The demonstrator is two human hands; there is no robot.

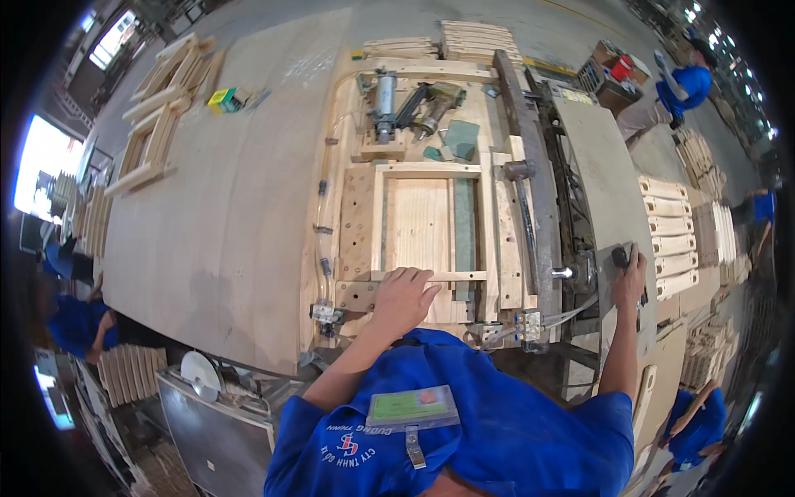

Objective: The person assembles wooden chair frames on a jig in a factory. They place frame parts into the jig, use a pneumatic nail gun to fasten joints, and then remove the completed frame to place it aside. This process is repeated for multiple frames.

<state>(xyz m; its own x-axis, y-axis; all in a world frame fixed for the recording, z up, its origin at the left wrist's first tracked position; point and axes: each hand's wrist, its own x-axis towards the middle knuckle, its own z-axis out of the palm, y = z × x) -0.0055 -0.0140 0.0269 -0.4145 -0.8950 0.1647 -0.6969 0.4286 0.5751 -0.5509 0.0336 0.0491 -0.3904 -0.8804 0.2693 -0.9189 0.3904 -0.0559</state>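
A pale wooden frame (484, 215) lies in a jig in front of me. Its near crossbar (455, 277) runs under the fingers of my left hand (403, 300), which rests on it with the fingers stretched forward and the thumb apart. Out to the right, my right hand (629, 286) is closed around a black tool (620, 256) on the grey side board. The palm covers most of that tool, so its exact kind is hidden. Between my hands, a hammer (523, 195) lies along the jig's right side, head toward the far end.
Pneumatic tools (386, 103) and green sandpaper (460, 139) lie beyond the frame. A metal clamp bar (542, 232) and air hoses (571, 319) flank it on the right. Assembled frames (149, 141) and a small box (224, 101) sit far left. Co-workers (686, 87) stand around.
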